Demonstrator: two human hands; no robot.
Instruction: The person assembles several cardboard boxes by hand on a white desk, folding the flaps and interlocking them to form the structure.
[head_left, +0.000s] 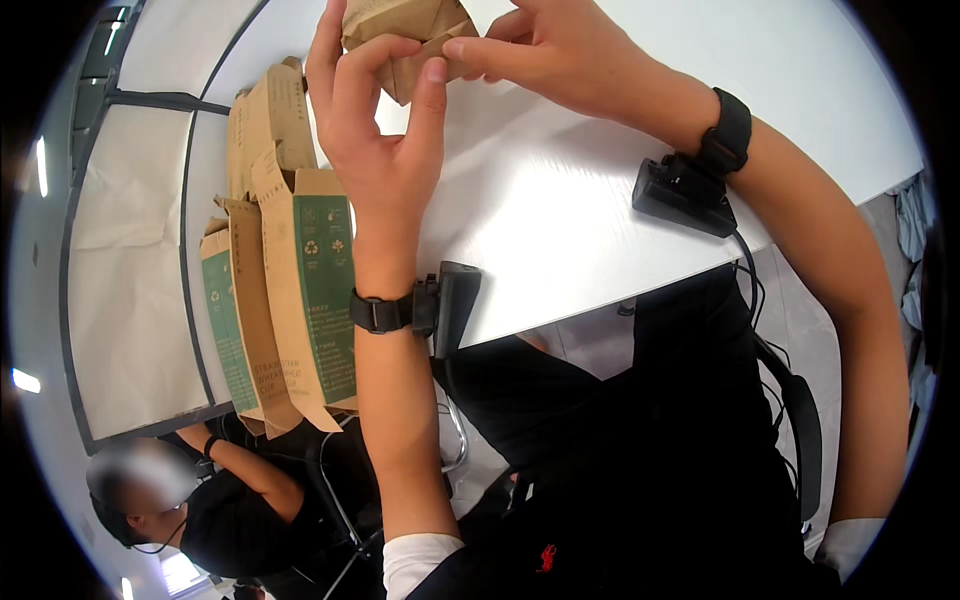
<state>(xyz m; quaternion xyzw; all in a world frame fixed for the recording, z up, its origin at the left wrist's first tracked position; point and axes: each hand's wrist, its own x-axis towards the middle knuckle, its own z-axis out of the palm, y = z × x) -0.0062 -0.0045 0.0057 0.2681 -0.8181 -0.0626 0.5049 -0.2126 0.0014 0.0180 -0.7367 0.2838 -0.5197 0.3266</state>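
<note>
Brown paper bag (405,30) sits at the top edge of view, above the white table (560,200), pinched between both hands. Left hand (375,130) grips its lower fold from below; right hand (545,55) clasps its right side. Flat green-and-brown cartons (290,270) lie to the left.

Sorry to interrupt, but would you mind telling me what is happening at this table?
A seated person holds a brown paper bag up over the white table, with the left hand and right hand both pinching its folded edge. A stack of flat brown-and-green bags lies on the table's left. Another person sits nearby.
</note>
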